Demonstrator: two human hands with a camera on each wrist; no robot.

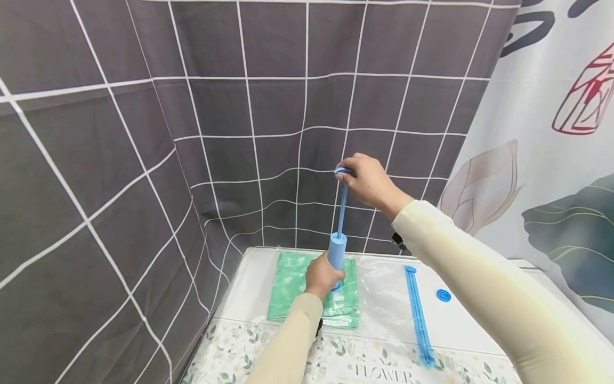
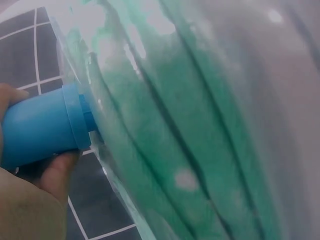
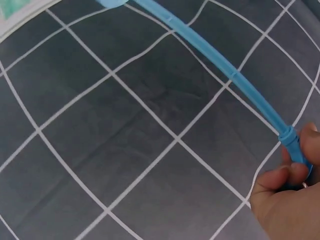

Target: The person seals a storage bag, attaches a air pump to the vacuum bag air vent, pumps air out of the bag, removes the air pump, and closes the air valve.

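A blue hand pump (image 1: 338,249) stands nearly upright on a clear plastic bag (image 1: 382,288) that has folded green-and-white cloth (image 1: 291,285) inside. My left hand (image 1: 322,274) grips the pump's barrel (image 2: 42,127) low down, fingers wrapped around it. Above, my right hand (image 1: 366,178) holds the pump's handle (image 1: 343,170), and the rod (image 3: 220,65) is drawn far out of the barrel. In the left wrist view the pump's narrow end meets the bag's surface beside the cloth (image 2: 165,115). The joint under the pump is mostly hidden by my left hand in the head view.
A blue zip strip with a slider (image 1: 418,314) runs along the bag's right end. Farther right lies a round blue cap (image 1: 443,295) on the white table. A floral mat (image 1: 235,346) covers the front. Dark grid-patterned curtain (image 1: 268,106) hangs behind and to the left.
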